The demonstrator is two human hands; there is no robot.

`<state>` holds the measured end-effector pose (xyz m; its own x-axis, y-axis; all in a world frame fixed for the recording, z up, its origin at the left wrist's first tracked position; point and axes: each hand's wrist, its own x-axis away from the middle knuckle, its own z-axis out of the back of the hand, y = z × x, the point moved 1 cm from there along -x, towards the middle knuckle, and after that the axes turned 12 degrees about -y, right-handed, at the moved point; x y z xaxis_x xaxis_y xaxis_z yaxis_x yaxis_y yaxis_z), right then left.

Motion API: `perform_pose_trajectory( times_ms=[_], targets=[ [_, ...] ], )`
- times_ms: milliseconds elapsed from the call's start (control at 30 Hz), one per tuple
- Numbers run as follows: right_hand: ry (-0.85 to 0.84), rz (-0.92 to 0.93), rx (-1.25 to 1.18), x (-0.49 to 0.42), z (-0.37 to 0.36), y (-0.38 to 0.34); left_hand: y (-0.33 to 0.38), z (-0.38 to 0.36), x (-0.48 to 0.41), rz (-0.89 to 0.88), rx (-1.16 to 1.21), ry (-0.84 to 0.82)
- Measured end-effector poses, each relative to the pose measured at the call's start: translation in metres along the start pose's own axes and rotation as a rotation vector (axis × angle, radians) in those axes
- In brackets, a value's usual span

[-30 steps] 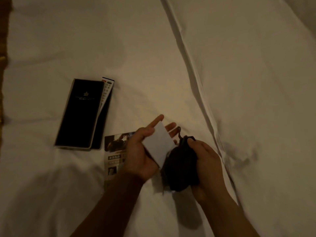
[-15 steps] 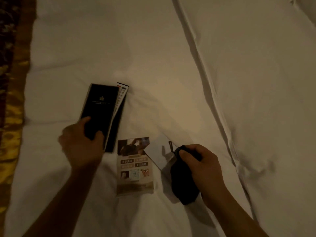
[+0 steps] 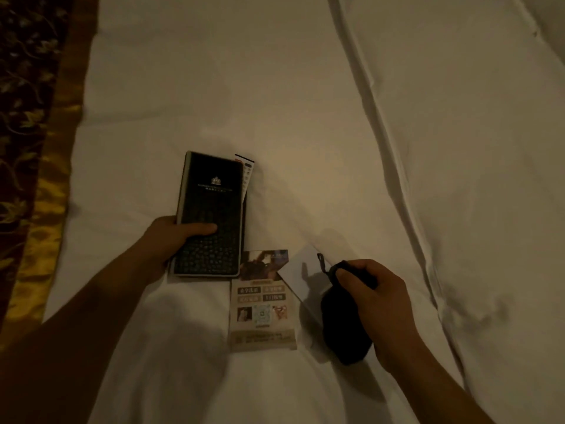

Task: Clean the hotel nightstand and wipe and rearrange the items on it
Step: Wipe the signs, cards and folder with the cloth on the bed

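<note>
Left to right: a patterned bed runner [image 3: 33, 148] borders the white sheet [image 3: 305, 87] where the nightstand's items lie; the nightstand itself is out of view. The left hand [image 3: 165, 243] grips the near end of the black folder [image 3: 211, 203], thumb across the cover, other fingers hidden beneath. A remote control [image 3: 247, 172] protrudes at the folder's far right corner. Just beside it a printed leaflet [image 3: 263, 310] and a white card [image 3: 301, 270] overlap. The right hand [image 3: 376, 301] is closed round a bunched black cloth [image 3: 342, 332]. Probable step: raising the folder for wiping. Keep it level so the remote cannot slide out, and wipe lengthwise.
</note>
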<state>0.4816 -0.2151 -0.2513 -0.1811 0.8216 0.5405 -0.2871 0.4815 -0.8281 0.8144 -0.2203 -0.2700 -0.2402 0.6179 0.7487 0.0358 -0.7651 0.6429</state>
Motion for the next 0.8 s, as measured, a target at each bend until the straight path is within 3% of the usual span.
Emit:
perform_pose_trajectory(
  times_ms=[133,233,533,800],
  targets=[
    [-0.041,0.018,-0.044,0.003,-0.008,-0.015,-0.003,-0.014,0.017,-0.160,0.158,-0.062],
    [-0.082,0.070,-0.123,0.002,-0.019,-0.036,-0.004,-0.012,0.039,-0.263,0.235,-0.008],
    [-0.160,0.207,-0.321,-0.019,-0.067,-0.104,0.004,-0.050,0.090,-0.435,0.272,-0.037],
    [-0.225,0.419,0.130,-0.007,-0.103,-0.106,0.015,-0.034,0.114,-0.545,0.122,0.217]
  ],
)
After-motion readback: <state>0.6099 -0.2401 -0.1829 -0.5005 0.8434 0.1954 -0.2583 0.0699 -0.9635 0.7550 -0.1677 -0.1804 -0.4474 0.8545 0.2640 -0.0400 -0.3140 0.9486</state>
